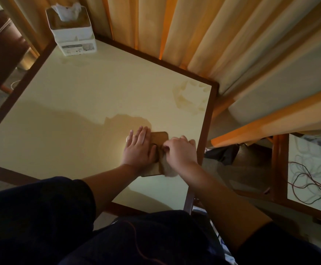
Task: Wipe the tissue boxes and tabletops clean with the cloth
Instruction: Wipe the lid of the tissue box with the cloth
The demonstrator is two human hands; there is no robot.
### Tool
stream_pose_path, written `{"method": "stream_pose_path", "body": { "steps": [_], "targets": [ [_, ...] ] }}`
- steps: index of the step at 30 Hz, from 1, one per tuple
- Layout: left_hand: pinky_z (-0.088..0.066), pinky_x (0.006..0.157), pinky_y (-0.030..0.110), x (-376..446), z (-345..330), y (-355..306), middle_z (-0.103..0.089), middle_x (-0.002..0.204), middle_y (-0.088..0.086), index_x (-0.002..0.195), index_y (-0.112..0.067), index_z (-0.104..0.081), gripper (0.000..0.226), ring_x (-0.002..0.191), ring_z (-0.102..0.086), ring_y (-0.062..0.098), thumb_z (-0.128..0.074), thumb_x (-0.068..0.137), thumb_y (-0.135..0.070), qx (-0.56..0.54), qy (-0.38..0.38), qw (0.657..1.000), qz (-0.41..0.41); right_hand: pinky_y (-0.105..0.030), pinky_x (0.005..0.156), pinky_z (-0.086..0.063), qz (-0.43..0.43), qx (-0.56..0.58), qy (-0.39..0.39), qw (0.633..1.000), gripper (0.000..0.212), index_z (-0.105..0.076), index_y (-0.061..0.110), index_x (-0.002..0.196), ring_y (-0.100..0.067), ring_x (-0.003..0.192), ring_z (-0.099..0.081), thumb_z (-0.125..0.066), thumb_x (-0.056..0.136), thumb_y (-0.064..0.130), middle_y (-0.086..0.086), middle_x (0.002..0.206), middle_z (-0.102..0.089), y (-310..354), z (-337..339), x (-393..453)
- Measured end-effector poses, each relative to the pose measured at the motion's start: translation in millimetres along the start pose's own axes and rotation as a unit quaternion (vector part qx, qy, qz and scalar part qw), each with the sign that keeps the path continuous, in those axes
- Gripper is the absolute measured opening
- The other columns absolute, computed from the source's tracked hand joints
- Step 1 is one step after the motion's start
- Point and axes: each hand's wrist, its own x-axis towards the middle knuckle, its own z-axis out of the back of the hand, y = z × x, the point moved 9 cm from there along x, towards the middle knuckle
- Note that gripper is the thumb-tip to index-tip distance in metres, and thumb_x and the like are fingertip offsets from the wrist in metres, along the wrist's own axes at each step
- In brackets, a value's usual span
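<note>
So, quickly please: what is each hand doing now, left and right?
Left hand: open, fingers straight, pressing flat on the brown box lid.
Right hand: closed, gripping the cloth on the lid.

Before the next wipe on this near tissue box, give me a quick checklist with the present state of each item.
1. Left hand rests flat on the near tissue box, steadying it: ok.
2. Right hand grips the cloth against the box: ok.
3. Box sits fully on the tabletop, close to the right edge: ok.
4. Far tissue box at the far corner wiped: cannot tell.
5. Marks near the far right corner of the tabletop removed: not ok.
</note>
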Motion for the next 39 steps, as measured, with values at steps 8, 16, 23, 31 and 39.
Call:
{"method": "stream_pose_path", "body": {
  "steps": [8,16,23,31,39],
  "targets": [
    [-0.015,0.128,0.055,-1.2,1.4,0.4,-0.046,0.158,0.015,0.155,-0.002,-0.042,0.067,0.154,-0.030,0.032,-0.032,0.103,-0.043,0.005,-0.017,1.000,-0.012,-0.043,0.092,-0.033,-0.057,0.009,-0.052,0.997,0.033,-0.075,0.033,0.117,-0.027,0.116,-0.050,-0.047,0.108,0.021,0.005,0.114,-0.070,8.9,12.2,34.4],
    [-0.010,0.129,0.056,0.1,-1.9,0.8,-0.041,0.162,0.014,0.157,-0.001,-0.039,0.074,0.154,-0.029,0.032,-0.026,0.101,-0.049,0.043,0.006,0.999,-0.008,-0.045,0.094,-0.041,-0.032,0.058,-0.070,0.995,0.027,-0.072,0.032,0.119,-0.027,0.109,-0.059,-0.048,0.105,0.030,0.006,0.119,-0.068,-9.8,-25.9,-36.0],
    [-0.009,0.129,0.056,-0.2,-3.1,1.5,-0.038,0.163,0.014,0.159,-0.003,-0.035,0.074,0.155,-0.027,0.032,-0.019,0.104,-0.051,0.063,0.012,0.998,-0.015,-0.046,0.101,-0.042,-0.036,0.047,0.048,0.997,0.015,-0.068,0.031,0.108,-0.018,0.106,-0.057,-0.054,0.105,0.033,0.011,0.107,-0.064,-8.2,-38.0,-71.9],
    [-0.007,0.129,0.054,-0.2,-1.7,2.0,-0.041,0.161,0.014,0.157,-0.003,-0.037,0.071,0.155,-0.027,0.032,-0.028,0.103,-0.047,0.026,0.002,1.000,-0.001,-0.049,0.103,-0.037,-0.060,-0.025,0.075,0.995,0.026,-0.067,0.025,0.100,-0.025,0.109,-0.056,-0.050,0.100,0.005,0.001,0.100,-0.068,7.9,-12.5,-29.5],
    [-0.020,0.126,0.058,-2.1,2.4,-1.0,-0.049,0.155,0.015,0.152,-0.002,-0.046,0.066,0.150,-0.037,0.034,-0.032,0.103,-0.043,0.020,-0.026,0.999,-0.011,-0.048,0.104,-0.036,-0.098,-0.048,-0.004,0.994,0.027,-0.072,0.025,0.102,-0.029,0.107,-0.062,-0.053,0.098,0.006,0.000,0.097,-0.071,12.4,14.7,39.3]
  ]
}}
